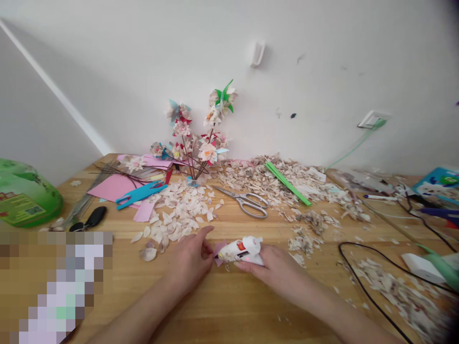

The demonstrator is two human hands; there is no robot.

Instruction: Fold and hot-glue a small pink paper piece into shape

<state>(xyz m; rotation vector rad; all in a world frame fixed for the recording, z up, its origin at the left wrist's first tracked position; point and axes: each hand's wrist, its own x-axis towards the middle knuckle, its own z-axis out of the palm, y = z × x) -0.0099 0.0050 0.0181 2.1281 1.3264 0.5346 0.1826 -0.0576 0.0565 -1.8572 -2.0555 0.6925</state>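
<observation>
Wooden tabletop [229, 315] under hands [190, 258] [274, 267], white wall [136, 62], socket [374, 119] perhaps.

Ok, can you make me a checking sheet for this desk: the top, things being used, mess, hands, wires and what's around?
Surface: wooden table, bare at the near middle.
Things in use: white glue gun, its nose at a small pink paper.
Clutter: loose petals, open scissors, green strips.
Hands: right hand grips the glue gun; left hand is at the pink paper, grip unclear.
Cables: black cable looped at right; green cord at the wall socket.
Surroundings: white wall behind, some dark marks.
</observation>
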